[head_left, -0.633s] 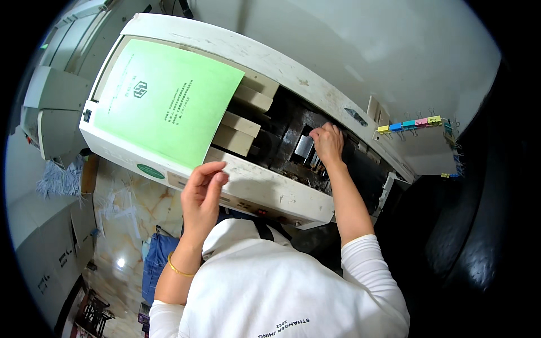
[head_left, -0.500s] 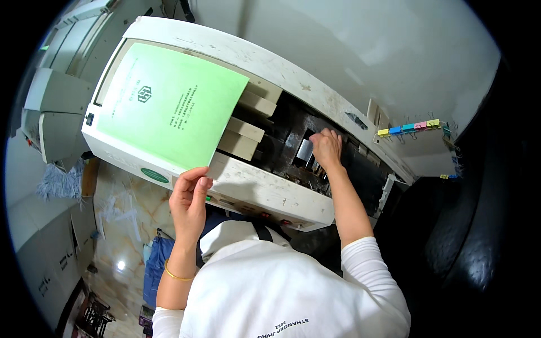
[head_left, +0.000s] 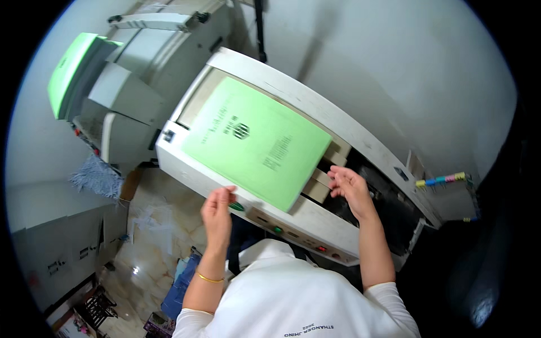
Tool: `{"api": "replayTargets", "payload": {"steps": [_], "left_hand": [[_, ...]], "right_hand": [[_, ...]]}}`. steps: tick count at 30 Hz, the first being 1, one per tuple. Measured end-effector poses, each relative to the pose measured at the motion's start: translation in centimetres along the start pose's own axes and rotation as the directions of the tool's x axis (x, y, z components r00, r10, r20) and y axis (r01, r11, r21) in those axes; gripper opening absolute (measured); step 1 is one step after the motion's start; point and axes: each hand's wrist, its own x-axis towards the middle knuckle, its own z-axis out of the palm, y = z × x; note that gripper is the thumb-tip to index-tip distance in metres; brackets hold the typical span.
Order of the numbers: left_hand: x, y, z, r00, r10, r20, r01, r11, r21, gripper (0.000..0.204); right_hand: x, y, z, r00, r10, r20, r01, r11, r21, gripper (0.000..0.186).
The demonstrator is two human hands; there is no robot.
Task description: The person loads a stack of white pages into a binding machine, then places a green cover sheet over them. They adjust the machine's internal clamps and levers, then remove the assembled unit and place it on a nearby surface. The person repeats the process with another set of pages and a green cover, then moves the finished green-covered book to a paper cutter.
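A light green printed cover (head_left: pixel 256 149), apparently the top of a flat booklet or stack of paper, lies on the bed of a long white machine (head_left: pixel 332 225). My left hand (head_left: pixel 217 208) hovers by the cover's near edge, fingers loosely curved and somewhat blurred, with nothing visible in them. To the right of the cover, my right hand (head_left: pixel 350 191) is over the machine's dark recess, its fingers bent and apart, holding nothing that I can see. Beige blocks (head_left: pixel 316 188) show between the cover and the recess.
Green and red switches (head_left: pixel 321 248) sit on the machine's near side. Another machine (head_left: pixel 129 84) with a green lid stands at the far left. Colored binder clips (head_left: pixel 442 179) line a panel at the right. Paper shreds (head_left: pixel 97 176) hang at the left.
My right hand has lifted out of the recess and moved left toward the cover. My left hand has moved away from the cover's near right corner. The view has swung left.
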Motion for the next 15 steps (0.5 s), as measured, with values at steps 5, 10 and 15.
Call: {"api": "replayTargets", "payload": {"steps": [5,10,15], "left_hand": [[0.9,-1.3,-0.5,0.980,-0.129,0.149,0.149,0.980,-0.129,0.028],[2.2,-2.4,-1.7,0.937,-0.167,0.306,0.201,0.976,-0.083,0.028],[1.8,-4.7,-2.8,0.878,-0.280,0.388,0.295,0.955,0.020,0.037]], "right_hand": [[2.8,-1.5,3.9,0.950,0.293,0.111,-0.297,0.955,0.022,0.024],[4.1,-2.3,6.0,0.944,0.307,-0.119,-0.313,0.949,-0.028,0.024],[3.4,-1.7,7.7,0.997,0.038,-0.062,-0.022,0.970,0.243,0.048]]}}
